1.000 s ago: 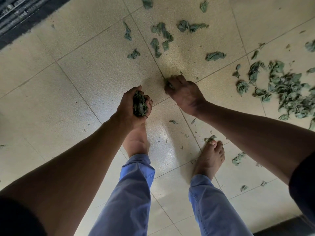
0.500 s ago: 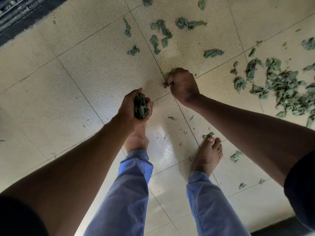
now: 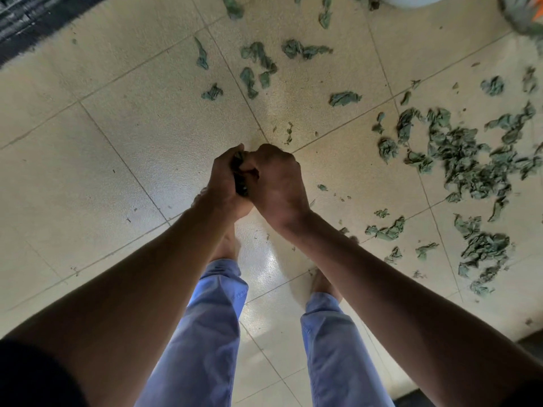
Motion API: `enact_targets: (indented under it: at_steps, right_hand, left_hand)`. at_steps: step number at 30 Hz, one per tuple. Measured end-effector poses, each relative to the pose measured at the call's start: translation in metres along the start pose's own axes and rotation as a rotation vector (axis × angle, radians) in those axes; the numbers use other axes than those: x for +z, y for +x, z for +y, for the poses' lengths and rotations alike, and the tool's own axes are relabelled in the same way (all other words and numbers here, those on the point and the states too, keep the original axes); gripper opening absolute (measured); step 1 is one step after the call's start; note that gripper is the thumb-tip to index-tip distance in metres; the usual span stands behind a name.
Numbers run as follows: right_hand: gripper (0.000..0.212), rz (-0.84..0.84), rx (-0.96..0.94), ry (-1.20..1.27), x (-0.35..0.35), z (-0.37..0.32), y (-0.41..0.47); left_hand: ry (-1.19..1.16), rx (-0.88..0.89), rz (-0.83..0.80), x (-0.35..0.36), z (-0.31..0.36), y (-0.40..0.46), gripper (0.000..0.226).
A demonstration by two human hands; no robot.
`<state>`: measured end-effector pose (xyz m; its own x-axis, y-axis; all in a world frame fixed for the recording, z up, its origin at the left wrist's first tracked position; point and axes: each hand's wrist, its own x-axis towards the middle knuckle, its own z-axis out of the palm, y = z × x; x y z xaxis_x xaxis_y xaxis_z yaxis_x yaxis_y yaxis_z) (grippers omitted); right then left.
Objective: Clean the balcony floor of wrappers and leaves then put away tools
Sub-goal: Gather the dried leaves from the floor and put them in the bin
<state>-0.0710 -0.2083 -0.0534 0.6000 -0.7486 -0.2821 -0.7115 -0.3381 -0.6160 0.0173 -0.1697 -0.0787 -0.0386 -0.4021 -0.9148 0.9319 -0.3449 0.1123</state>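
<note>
Both sets of fingers are curled tight round one dark wad of leaves [image 3: 240, 174], which shows only as a sliver in the seam between the palms. The left hand [image 3: 224, 183] cups it from the nine o'clock side, and the right hand [image 3: 276, 183], knuckles up, closes over it from three o'clock, so the two hands press together above the bare left foot. Half a second ago they were apart: the left gripped its bunch alone while the right was down on the tile joint at about one o'clock, picking something up. It has since come across and joined the left. Beyond the hands, the pale tiled floor [image 3: 117, 171] carries loose leaves: a small scatter [image 3: 258, 58] at twelve o'clock, a dense heap [image 3: 458, 160] out at two to three o'clock, and a smaller clump [image 3: 482, 254] toward four. The view has tipped up a little, bringing a pale rounded edge [image 3: 417, 0] into sight at the top.
</note>
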Motion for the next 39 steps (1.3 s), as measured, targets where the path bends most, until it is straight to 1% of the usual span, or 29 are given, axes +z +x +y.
enact_targets:
  at_steps: [3, 4, 7, 9, 11, 12, 13, 15, 17, 19, 20, 21, 22, 23, 24, 25, 26, 27, 28, 29, 30, 31, 32, 34, 36, 39]
  right_hand:
    - [0.010, 0.041, -0.022, -0.184, 0.012, 0.002, 0.010]
    - [0.011, 0.046, -0.044, -0.209, 0.016, 0.002, 0.013]
    - [0.017, 0.021, -0.106, -0.246, 0.025, -0.004, 0.020]
    - [0.018, 0.044, -0.124, -0.224, 0.022, -0.012, 0.020]
    - [0.021, 0.081, -0.133, -0.182, 0.016, -0.020, 0.019]
    - [0.023, 0.097, -0.132, -0.172, 0.014, -0.022, 0.019]
    - [0.023, 0.116, -0.131, -0.173, 0.013, -0.023, 0.020]
    - [0.018, 0.161, -0.133, -0.192, 0.017, -0.022, 0.026]
    - [0.015, 0.170, -0.141, -0.201, 0.023, -0.020, 0.035]
    - [0.013, 0.168, -0.165, -0.181, 0.027, -0.021, 0.044]
    - [0.011, 0.166, -0.187, -0.147, 0.027, -0.022, 0.048]
    - [0.011, 0.166, -0.203, -0.096, 0.026, -0.024, 0.053]
    - [0.018, 0.164, -0.199, -0.028, 0.024, -0.025, 0.059]
    - [0.022, 0.167, -0.175, 0.058, 0.021, -0.024, 0.066]
    - [0.023, 0.182, -0.135, 0.134, 0.018, -0.022, 0.076]
    - [0.023, 0.202, -0.096, 0.167, 0.016, -0.018, 0.088]
    - [0.024, 0.209, -0.053, 0.138, 0.015, -0.013, 0.102]
    - [0.025, 0.193, -0.010, 0.045, 0.015, -0.005, 0.117]
    - [0.032, 0.153, 0.034, -0.085, 0.017, 0.005, 0.132]
    - [0.044, 0.104, 0.074, -0.214, 0.020, 0.016, 0.147]
    - [0.057, 0.056, 0.111, -0.316, 0.024, 0.027, 0.160]
    - [0.065, 0.021, 0.136, -0.387, 0.026, 0.036, 0.172]
    - [0.070, 0.001, 0.138, -0.437, 0.028, 0.043, 0.181]
    - [0.069, -0.025, 0.104, -0.474, 0.031, 0.052, 0.194]
    - [0.067, -0.071, 0.072, -0.447, 0.032, 0.056, 0.204]
    - [0.056, -0.127, 0.001, -0.438, 0.039, 0.054, 0.210]
  left_hand:
    - [0.010, 0.031, 0.069, 0.003, 0.005, 0.005, 0.042]
    - [0.012, 0.035, 0.068, 0.005, 0.007, 0.005, 0.042]
    - [0.024, 0.026, 0.015, 0.012, 0.016, 0.003, 0.065]
    - [0.041, 0.050, 0.020, 0.013, 0.022, 0.002, 0.071]
    - [0.036, 0.060, 0.077, 0.012, 0.026, 0.006, 0.068]
    - [0.072, 0.080, 0.129, 0.013, 0.026, 0.006, 0.064]
    - [0.091, 0.102, 0.145, 0.014, 0.027, 0.006, 0.062]
    - [0.095, 0.096, 0.087, 0.015, 0.031, 0.007, 0.063]
    - [0.087, 0.074, 0.035, 0.012, 0.036, 0.005, 0.067]
    - [0.149, 0.086, 0.034, 0.003, 0.045, 0.012, 0.066]
    - [0.216, 0.121, 0.043, 0.002, 0.052, 0.014, 0.065]
    - [0.216, 0.168, 0.032, -0.003, 0.055, 0.014, 0.065]
    - [0.235, 0.250, 0.025, -0.004, 0.063, 0.017, 0.066]
    - [0.307, 0.299, 0.052, -0.005, 0.065, 0.019, 0.067]
    - [0.531, 0.326, 0.144, -0.006, 0.069, 0.020, 0.061]
    - [0.752, 0.413, 0.203, -0.019, 0.061, 0.025, 0.042]
    - [1.137, 0.513, 0.296, -0.048, 0.032, 0.025, 0.025]
    - [1.389, 0.510, 0.447, -0.078, -0.002, 0.015, 0.051]
    - [1.557, 0.438, 0.543, -0.097, -0.039, 0.018, 0.069]
    - [1.577, 0.336, 0.589, -0.106, -0.062, 0.023, 0.075]
    - [1.709, 0.254, 0.618, -0.111, -0.074, 0.022, 0.080]
    - [1.758, 0.210, 0.590, -0.112, -0.075, 0.024, 0.084]
    - [1.800, 0.195, 0.573, -0.109, -0.066, 0.027, 0.085]
    - [1.900, 0.230, 0.622, -0.116, -0.062, 0.030, 0.085]
    - [1.937, 0.212, 0.583, -0.116, -0.064, 0.028, 0.086]
    - [1.951, 0.220, 0.593, -0.117, -0.065, 0.031, 0.086]
